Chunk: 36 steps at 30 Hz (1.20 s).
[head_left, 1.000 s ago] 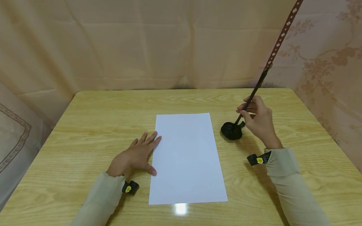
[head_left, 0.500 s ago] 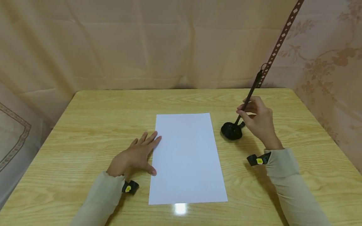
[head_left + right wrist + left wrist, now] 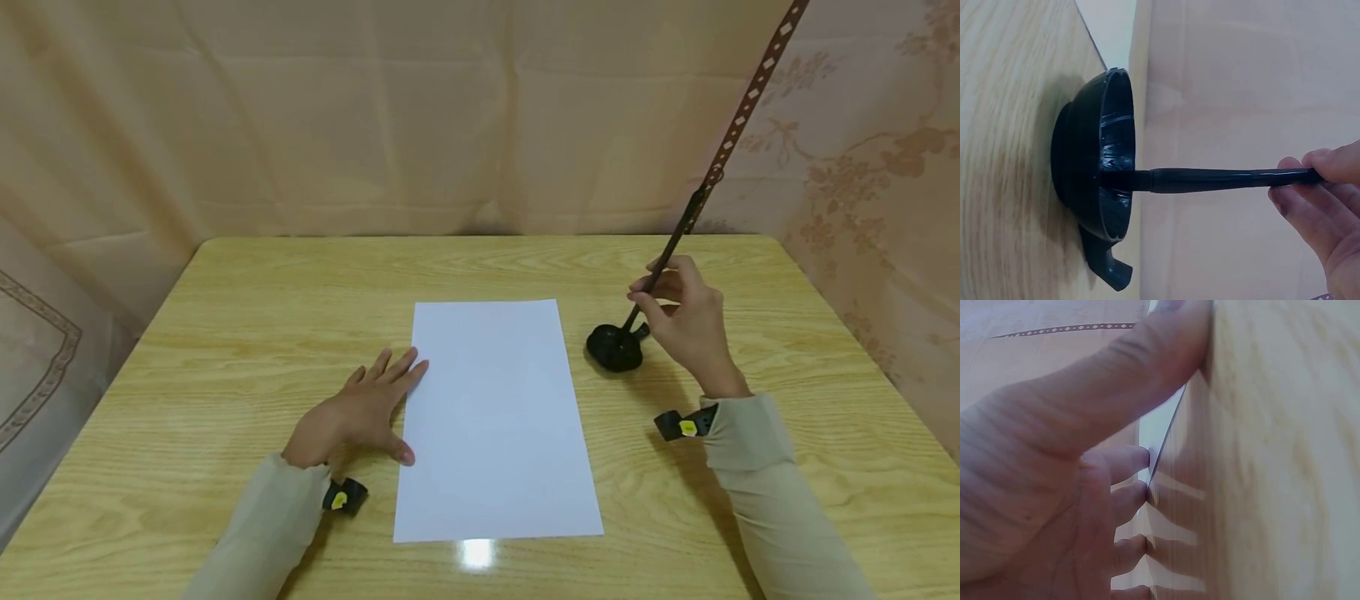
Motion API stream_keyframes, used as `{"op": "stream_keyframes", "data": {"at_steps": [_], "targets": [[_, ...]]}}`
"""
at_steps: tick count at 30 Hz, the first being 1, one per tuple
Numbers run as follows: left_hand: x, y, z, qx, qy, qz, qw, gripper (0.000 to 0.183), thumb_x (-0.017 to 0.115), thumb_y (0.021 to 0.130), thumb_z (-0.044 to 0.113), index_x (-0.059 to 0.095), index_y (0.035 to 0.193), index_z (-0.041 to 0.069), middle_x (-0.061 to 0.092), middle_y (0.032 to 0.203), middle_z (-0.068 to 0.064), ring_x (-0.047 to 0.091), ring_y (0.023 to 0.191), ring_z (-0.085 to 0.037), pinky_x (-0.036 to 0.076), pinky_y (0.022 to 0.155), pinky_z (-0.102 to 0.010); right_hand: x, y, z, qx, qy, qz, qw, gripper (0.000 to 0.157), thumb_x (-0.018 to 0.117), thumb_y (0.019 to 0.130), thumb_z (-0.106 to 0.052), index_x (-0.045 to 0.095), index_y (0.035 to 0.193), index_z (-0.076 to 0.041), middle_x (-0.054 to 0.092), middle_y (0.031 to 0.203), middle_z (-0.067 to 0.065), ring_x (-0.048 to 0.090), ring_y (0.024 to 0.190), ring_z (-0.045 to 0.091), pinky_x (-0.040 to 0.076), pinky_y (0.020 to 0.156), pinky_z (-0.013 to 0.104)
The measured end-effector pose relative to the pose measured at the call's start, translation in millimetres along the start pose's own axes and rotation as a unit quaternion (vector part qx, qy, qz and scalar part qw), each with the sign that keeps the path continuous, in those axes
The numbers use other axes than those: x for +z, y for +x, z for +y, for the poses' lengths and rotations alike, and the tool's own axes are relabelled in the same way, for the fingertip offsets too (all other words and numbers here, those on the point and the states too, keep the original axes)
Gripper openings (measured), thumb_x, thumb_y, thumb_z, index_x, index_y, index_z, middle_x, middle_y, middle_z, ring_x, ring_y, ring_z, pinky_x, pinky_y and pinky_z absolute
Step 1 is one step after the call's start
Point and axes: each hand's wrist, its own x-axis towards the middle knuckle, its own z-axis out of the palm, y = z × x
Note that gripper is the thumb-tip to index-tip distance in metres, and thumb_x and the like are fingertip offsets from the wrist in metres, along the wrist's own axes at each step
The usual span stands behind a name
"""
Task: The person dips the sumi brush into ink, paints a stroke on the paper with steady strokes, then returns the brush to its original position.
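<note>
My right hand [image 3: 692, 323] pinches a dark writing brush [image 3: 679, 231] by its shaft, between the thumb and fingers. The brush leans, its looped top up and to the right. Its lower end is inside a small black ink dish [image 3: 615, 350] with a short handle; the tip is hidden there. Dark wet ink glistens on the dish's inner wall in the right wrist view. A white sheet of paper [image 3: 495, 417] lies flat left of the dish. On its left edge rest the thumb and a fingertip or two of my left hand [image 3: 354, 421], fingers spread.
Everything stands on a wood-grain table [image 3: 247, 333]. Behind it hangs a beige curtain [image 3: 337, 125], with a patterned cloth [image 3: 870, 183] at the right. A small black wrist camera [image 3: 347, 497] sits at the left cuff, another wrist camera [image 3: 684, 426] at the right.
The brush's top swung left, then partly back right, while its lower end stayed in the ink dish. Both hands and the paper have hardly moved.
</note>
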Motion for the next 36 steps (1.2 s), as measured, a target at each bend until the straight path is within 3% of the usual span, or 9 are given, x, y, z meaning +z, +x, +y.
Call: {"op": "stream_keyframes", "data": {"at_steps": [25, 36], "targets": [[-2.2, -1.4, 0.6, 0.007, 0.0, 0.002, 1.0, 0.121, 0.085, 0.063, 0.04, 0.012, 0.153, 0.006, -0.001, 0.16, -0.016, -0.006, 0.144, -0.046, 0.005, 0.109, -0.07, -5.0, 2.2, -3.4, -0.014, 0.019, 0.016, 1.0, 0.026, 0.062, 0.087, 0.005, 0.052, 0.11, 0.013, 0.067, 0.086, 0.024, 0.059, 0.076, -0.017, 0.047, 0.062, 0.003], [-1.4, -1.1, 0.2, 0.008, 0.007, 0.005, 0.9999, 0.12, 0.085, 0.064, 0.04, 0.012, 0.154, 0.007, -0.001, 0.161, -0.016, -0.006, 0.144, -0.046, 0.005, 0.109, -0.07, -1.3, 2.0, -0.9, -0.02, 0.002, 0.027, 0.999, 0.024, 0.063, 0.088, 0.003, 0.053, 0.108, 0.012, 0.068, 0.086, 0.024, 0.057, 0.077, -0.02, 0.045, 0.063, 0.001]]}}
